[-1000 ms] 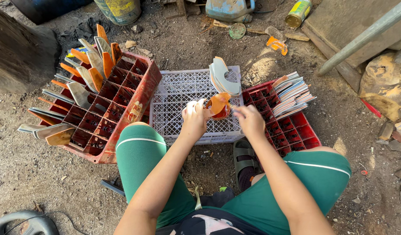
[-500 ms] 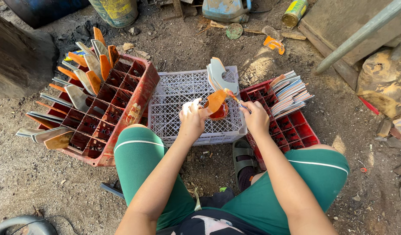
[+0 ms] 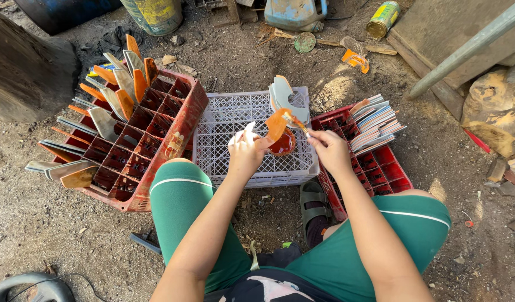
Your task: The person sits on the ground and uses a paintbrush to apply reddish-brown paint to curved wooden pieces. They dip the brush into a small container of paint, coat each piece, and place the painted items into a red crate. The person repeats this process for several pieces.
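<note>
Above the white lattice crate, the left hand pinches a curved orange-coated piece, now raised and tilted more upright than a second ago; the right hand, fingers closed on a small brush, has brought its tip onto the piece, over the red-brown dish

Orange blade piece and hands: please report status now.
Left hand holds orange blade piece. Right hand brushes it with a small brush. White crate underneath; nothing blocking.
</note>
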